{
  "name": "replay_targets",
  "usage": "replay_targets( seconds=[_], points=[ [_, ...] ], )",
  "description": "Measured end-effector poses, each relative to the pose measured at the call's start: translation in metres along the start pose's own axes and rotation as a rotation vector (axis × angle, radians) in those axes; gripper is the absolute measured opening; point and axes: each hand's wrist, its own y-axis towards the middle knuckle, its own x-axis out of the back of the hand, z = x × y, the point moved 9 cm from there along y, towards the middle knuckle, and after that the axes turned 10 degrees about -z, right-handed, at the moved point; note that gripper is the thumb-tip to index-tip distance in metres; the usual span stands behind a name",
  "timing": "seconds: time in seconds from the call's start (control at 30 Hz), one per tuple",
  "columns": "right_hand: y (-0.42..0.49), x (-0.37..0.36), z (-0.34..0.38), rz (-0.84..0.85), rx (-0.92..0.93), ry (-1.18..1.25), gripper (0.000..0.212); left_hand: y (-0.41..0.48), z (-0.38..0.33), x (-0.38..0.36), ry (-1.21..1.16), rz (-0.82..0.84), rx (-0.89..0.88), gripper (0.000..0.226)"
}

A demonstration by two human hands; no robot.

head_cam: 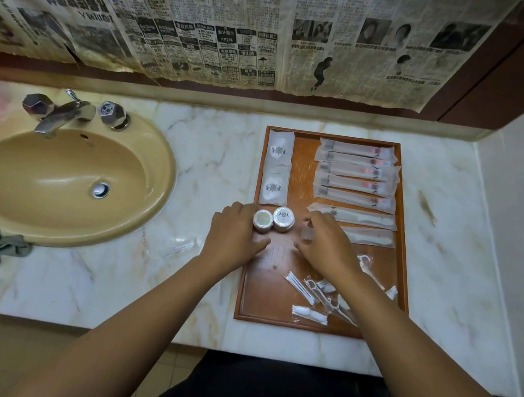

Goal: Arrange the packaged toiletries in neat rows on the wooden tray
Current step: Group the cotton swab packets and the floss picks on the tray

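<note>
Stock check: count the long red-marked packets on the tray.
5 long packets, in one column at the wooden tray's far right, above two comb packets. None seems hidden.

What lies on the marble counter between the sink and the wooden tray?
In the head view, one clear plastic packet lies there on the marble, close to the sink and apart from the wooden tray.
</note>
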Motion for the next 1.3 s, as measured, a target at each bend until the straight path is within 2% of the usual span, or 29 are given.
replay_targets(
  seconds=[0.07,0.13,0.2,0.33,0.43,0.53,0.67,0.77,0.83,0.9,1.0,1.07,1.23,1.3],
  points=[
    [-0.018,-0.001,-0.016,0.023,-0.029,0.011,0.042,-0.018,-0.004,0.0,-0.079,0.054,-0.051,0.051],
    [-0.037,-0.008,-0.029,0.084,-0.007,-0.032,0.021,-0.035,-0.006,-0.011,-0.057,0.211,-0.148,0.033],
    [-0.055,-0.014,-0.039,0.128,0.029,-0.105,0.02,-0.053,-0.01,-0.025,0.007,0.353,-0.27,0.027],
    [-0.077,0.004,-0.051,-0.025,0.069,-0.233,0.039,-0.069,-0.032,-0.041,0.013,0.346,-0.4,0.032],
    [-0.086,0.025,-0.068,-0.139,-0.025,-0.22,0.055,-0.07,-0.057,-0.055,0.008,0.294,-0.446,0.039],
    [-0.089,0.035,-0.09,-0.158,-0.102,-0.221,0.066,-0.069,-0.081,-0.071,0.023,0.287,-0.482,0.044],
    [-0.089,0.035,-0.115,-0.062,-0.23,-0.106,0.074,-0.071,-0.111,-0.094,0.029,0.286,-0.562,0.053],
    [-0.088,0.025,-0.12,0.077,-0.237,-0.05,0.099,-0.066,-0.129,-0.105,-0.015,0.263,-0.512,0.065],
    [-0.089,0.019,-0.122,0.155,-0.21,-0.074,0.121,-0.062,-0.138,-0.114,0.025,0.305,-0.451,0.085],
    [-0.089,0.014,-0.125,0.208,-0.15,-0.174,0.131,-0.061,-0.143,-0.125,0.089,0.382,-0.42,0.103],
    [-0.086,0.01,-0.128,0.19,-0.105,-0.214,0.117,-0.059,-0.147,-0.137,0.115,0.445,-0.379,0.115],
    [-0.083,0.008,-0.133,0.174,-0.139,-0.143,0.104,-0.056,-0.147,-0.141,0.152,0.443,-0.363,0.109],
    [-0.084,0.009,-0.137,0.152,-0.135,-0.062,0.065,-0.049,-0.15,-0.139,0.128,0.396,-0.358,0.043],
    [-0.085,0.014,-0.139,0.108,-0.122,-0.07,0.051,-0.048,-0.153,-0.137,0.107,0.388,-0.361,0.026]
  ],
)
